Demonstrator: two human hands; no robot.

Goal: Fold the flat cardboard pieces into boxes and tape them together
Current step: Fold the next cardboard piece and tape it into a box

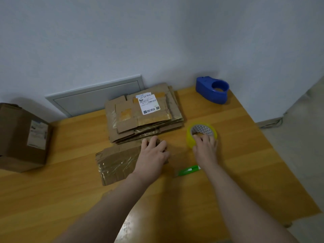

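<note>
While the left hand (154,153) lies palm down near the middle of the frame, its fingers (162,143) loosely spread over the right end of a flattened cardboard piece (115,163), the right hand (206,146) rests on a yellow tape roll (201,135) to the right of centre. The right fingers (198,137) curl over the roll's near rim, with some tips reaching into its core; whether they actually grip it I cannot tell. That cardboard piece, glossy with old tape, lies flat on the wooden worktop (245,163), just in front of a stack of flattened cartons (143,113) in the upper middle of the frame; the top carton carries a white shipping label (149,104). A green utility knife (188,170) lies on the worktop between the two forearms, just below the right wrist. A blue tape dispenser (213,89) sits at the far right corner of the worktop, well apart from the roll. At the left edge of the frame stands an assembled brown box (22,137) with a label on its side.
</note>
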